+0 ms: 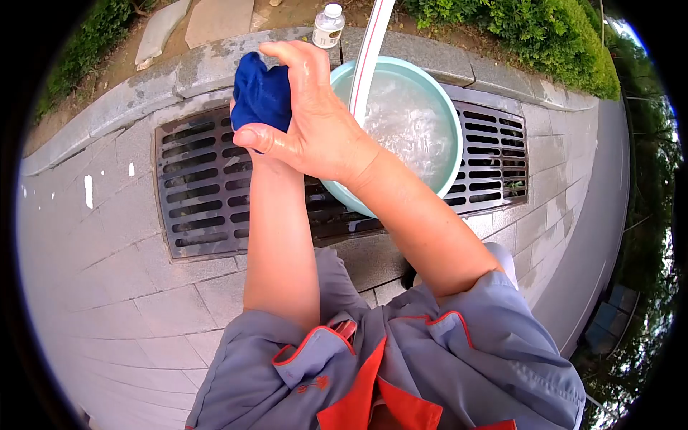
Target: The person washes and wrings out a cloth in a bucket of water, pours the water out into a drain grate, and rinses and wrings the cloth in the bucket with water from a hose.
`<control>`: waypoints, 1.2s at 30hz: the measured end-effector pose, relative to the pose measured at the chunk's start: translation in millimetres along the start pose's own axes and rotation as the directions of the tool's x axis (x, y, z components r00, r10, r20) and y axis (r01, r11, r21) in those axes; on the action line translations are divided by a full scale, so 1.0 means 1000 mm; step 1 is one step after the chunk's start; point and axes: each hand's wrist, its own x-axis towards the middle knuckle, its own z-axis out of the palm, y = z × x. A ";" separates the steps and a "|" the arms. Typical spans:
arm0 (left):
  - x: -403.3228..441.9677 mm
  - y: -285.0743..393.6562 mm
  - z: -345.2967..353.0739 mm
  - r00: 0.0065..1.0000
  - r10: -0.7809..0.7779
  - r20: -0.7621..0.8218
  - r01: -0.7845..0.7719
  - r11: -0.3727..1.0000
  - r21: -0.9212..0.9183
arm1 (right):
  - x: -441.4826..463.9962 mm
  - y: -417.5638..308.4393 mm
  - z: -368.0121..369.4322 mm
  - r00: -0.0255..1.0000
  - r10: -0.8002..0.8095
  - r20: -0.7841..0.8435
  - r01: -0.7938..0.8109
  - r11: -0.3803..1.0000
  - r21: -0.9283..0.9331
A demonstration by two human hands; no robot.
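Note:
A crumpled, dark blue cloth (261, 93) is held up between my two hands, left of the basin. My right hand (315, 118), wet, curves around the cloth's right side, with its thumb below and its fingers above. Most of my left hand (232, 104) is hidden behind the cloth and my right hand; a sliver of it shows at the cloth's left edge. A light teal basin (457, 136) holds rippling, bubbly water. The white hose (371, 54) with a red stripe runs down into it.
Under the basin lies a dark metal drain grate (193, 251), set in grey paving (136, 279). A white-capped bottle (328, 27) stands by the stone curb (161, 93) behind. Green bushes (523, 36) grow beyond the curb, and a road (605, 179) runs along the right.

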 end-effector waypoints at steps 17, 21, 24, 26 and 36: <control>-0.047 -0.022 -0.024 0.803 -0.528 -0.275 0.541 0.840 -0.034 | -0.139 0.060 0.020 0.818 0.565 0.111 -0.502 0.794 -0.344; -0.048 -0.041 -0.025 0.943 -0.289 -0.166 0.329 0.720 0.611 | -0.140 0.055 0.002 0.729 0.660 0.183 -0.616 0.749 -0.244; -0.057 -0.043 0.052 0.908 -0.398 -0.134 0.418 0.889 0.189 | -0.145 0.067 -0.041 0.752 0.626 0.206 -0.624 0.777 -0.082; -0.053 -0.070 0.072 0.952 -0.302 0.046 0.249 0.854 0.456 | -0.154 0.084 -0.077 0.810 0.569 0.142 -0.568 0.821 -0.052; -0.051 -0.139 0.164 0.734 -0.657 0.174 0.679 0.722 -0.133 | -0.205 0.136 -0.283 0.681 0.727 -0.088 -0.728 0.685 0.024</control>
